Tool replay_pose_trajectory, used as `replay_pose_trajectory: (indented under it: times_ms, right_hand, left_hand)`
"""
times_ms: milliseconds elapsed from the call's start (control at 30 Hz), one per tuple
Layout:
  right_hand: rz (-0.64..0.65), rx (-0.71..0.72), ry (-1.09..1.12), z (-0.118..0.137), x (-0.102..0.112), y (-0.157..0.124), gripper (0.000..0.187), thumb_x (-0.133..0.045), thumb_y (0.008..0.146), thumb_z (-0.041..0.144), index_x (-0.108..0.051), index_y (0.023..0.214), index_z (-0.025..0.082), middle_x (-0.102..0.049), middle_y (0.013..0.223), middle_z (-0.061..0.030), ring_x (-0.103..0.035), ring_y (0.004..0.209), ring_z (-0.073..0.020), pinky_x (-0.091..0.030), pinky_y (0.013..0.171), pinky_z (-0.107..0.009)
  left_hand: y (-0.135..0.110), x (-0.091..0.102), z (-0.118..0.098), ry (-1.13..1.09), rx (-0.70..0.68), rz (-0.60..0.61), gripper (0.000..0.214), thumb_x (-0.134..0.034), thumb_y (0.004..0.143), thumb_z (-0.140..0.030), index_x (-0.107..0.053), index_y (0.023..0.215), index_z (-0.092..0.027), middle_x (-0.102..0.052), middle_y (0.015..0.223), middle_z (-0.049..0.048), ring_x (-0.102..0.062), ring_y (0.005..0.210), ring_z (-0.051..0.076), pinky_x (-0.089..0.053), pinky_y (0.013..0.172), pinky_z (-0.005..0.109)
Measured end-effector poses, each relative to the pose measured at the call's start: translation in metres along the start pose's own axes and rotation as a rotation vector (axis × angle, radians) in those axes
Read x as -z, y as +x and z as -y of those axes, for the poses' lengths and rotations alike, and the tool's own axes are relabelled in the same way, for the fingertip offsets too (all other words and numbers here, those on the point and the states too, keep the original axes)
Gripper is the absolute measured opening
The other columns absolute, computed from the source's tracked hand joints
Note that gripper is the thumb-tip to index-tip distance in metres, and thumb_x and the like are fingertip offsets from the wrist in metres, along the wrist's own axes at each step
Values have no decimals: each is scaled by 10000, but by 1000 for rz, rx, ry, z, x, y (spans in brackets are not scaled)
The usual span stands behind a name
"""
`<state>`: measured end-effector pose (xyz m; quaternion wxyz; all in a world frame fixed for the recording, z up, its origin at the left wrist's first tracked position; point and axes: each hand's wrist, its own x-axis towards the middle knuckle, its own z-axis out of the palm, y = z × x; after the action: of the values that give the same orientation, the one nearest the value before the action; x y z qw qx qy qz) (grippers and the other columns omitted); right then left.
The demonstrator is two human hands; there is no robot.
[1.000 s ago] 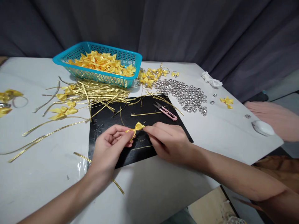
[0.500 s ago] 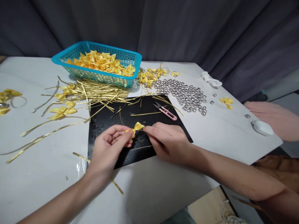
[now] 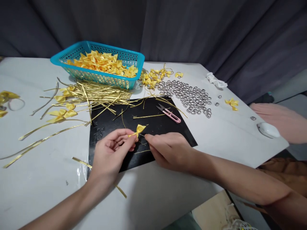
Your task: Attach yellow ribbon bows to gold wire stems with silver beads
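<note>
At the left edge of my head view, a yellow bow cluster [image 3: 9, 94] is cut off by the frame. To its right, gold ties [image 3: 103, 93] lie heaped on the white surface [image 3: 52, 195]; overlap prevents me from separating single pieces. The blue basket [image 3: 54, 60] stands behind them, its floor mostly covered by yellow bows [image 3: 100, 61].

The left hand [image 3: 110, 150] pinches a yellow bow [image 3: 140, 129] between thumb and fingers, above the black mat [image 3: 184, 139]. The fingertips cover the bow's left portion; I see its right loop clearly. A thin strand [image 3: 142, 135] runs from the bow to the right hand [image 3: 169, 148], which pinches it with thumb and forefinger pressed together. I cannot make out the strand's end.

Pink snips [image 3: 172, 116] lie on the mat beyond the right hand. Farther right, silver beads [image 3: 192, 95] crowd together, too small to count. At the far right, I cannot identify a pink form [image 3: 278, 121].
</note>
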<state>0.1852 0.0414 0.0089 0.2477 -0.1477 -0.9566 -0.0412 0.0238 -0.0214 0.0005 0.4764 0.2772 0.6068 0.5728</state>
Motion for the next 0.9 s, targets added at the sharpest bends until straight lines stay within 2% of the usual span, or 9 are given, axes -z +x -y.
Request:
replay_pose_trajectory:
  times_ms: [233,400,500,667,767,900]
  right_hand:
    - [-60,-2,10,2,-4,0,200,-351,887,94,-540,949,76,-644,629,-7,-575,518,-87,-375,480,-220]
    - [-190,-8,-13,6,-7,-2,168,-382,889,106,-541,939,88,-646,621,-5,-553,494,-70,-367,453,-206]
    - [-261,-17,-8,9,-9,-4,151,-418,869,100,-542,954,87,-640,610,-4,-541,479,-78,-390,437,-201]
    - [-335,-91,55,15,-11,-7,149,-457,847,95,-536,972,116,-660,660,-17,-568,522,-94,-453,482,-191]
    - [-358,-130,127,16,-12,-7,165,-483,827,73,-529,977,126,-660,656,-10,-575,521,-90,-464,494,-180]
    - [-393,-110,171,14,-12,-6,179,-494,821,74,-526,986,137,-652,648,-9,-589,529,-95,-467,493,-182]
  left_hand:
    - [-6,-1,-3,161,-129,-66,144,-746,634,-298,-690,706,-188,-667,623,-11,-588,555,110,-473,517,191]
    - [-16,-2,-1,327,-255,-130,86,-715,690,-288,-703,753,-230,-686,662,-27,-588,544,103,-468,503,186]
    - [-23,-1,0,438,-382,-174,41,-696,726,-264,-709,765,-261,-701,689,-38,-601,549,107,-489,541,207]
    - [-30,6,2,530,-654,-88,173,-668,752,-152,-703,845,-294,-713,736,-39,-626,631,136,-504,615,253]
    - [-31,9,2,543,-712,-31,231,-653,762,-115,-687,900,-297,-706,762,-42,-618,656,130,-485,619,246]
    - [-30,10,1,569,-754,0,220,-625,789,-104,-669,909,-284,-704,791,-30,-622,678,138,-463,625,256]
